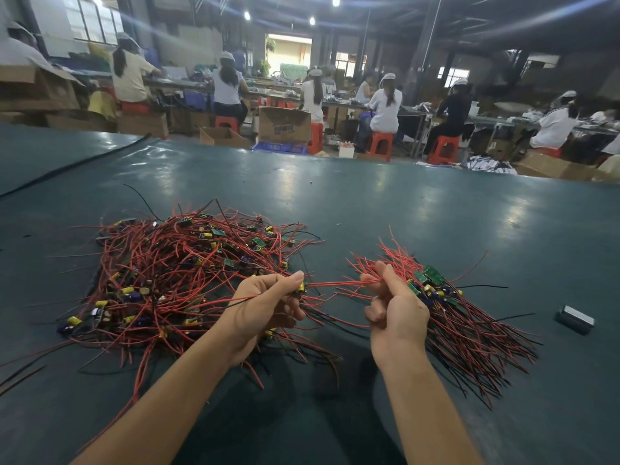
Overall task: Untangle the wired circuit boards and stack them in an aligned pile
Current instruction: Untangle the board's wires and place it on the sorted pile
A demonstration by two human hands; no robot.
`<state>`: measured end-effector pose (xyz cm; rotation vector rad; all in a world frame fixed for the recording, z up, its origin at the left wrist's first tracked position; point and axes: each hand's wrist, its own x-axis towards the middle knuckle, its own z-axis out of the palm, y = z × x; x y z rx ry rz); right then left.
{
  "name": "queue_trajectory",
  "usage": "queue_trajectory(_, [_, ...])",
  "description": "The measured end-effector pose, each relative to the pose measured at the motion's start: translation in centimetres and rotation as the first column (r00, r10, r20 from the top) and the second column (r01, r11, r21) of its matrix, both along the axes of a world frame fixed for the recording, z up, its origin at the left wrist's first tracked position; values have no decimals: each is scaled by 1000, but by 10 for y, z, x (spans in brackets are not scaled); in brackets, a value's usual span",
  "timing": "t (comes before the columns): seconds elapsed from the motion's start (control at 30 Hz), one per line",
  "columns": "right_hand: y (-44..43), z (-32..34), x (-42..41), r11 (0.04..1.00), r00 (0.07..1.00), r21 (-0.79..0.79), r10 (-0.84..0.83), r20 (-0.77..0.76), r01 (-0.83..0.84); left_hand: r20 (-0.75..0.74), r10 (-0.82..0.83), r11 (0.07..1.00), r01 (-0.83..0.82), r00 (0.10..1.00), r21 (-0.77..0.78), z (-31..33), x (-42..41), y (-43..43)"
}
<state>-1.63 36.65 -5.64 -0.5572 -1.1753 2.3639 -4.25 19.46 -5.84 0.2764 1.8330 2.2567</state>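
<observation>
Tangled heap of red-wired circuit boards [174, 273] lies left; seemingly aligned stack [446, 297] lies right.

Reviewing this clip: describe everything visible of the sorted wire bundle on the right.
The aligned pile of green circuit boards with red and black wires lies on the dark green table mat. Boards, carrying yellow and blue components, stack at its middle; wires fan out roughly parallel, far-left and near-right. The right hand overlaps its left edge, fingers pinching a red wire.

Glossy dark green table [369, 203], bearing wired boards.
A tangled heap of wired circuit boards [174, 273] sprawls at left; a neater pile [469, 323] with wires fanned lies at right. A small dark block [575, 319] sits further right, a black cable [73, 166] far left.
</observation>
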Motion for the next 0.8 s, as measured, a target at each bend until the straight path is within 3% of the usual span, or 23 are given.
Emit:
queue_trajectory(0.13, [-8, -2, 0, 999, 1000, 41, 0, 0, 0, -6, 37, 998, -36, 999, 43, 0, -1, -1])
queue_trajectory(0.33, [-27, -7, 3, 956, 979, 208, 196, 60, -205, 27, 41, 993, -44, 999, 113, -3, -3, -5])
queue_trajectory(0.47, [-41, -10, 9, 912, 944, 279, 327, -51, -301, 92, -56, 994, 48, 994, 94, -6, -2, -6])
queue_trajectory(0.57, [-46, -12, 11, 891, 937, 383, 318, -142, -244, 171, -117, 987, 95, 978, 133, -5, 1, -4])
queue_trajectory(0.7, [-50, -14, 13, 871, 941, 478, 245, -232, -109, 359, -212, 933, 79, 909, 350, 1, 1, 0])
queue_trajectory(0.8, [-53, -17, 11, 842, 936, 539, 201, -288, -15, 449, -235, 928, 62, 862, 366, 1, 2, 4])
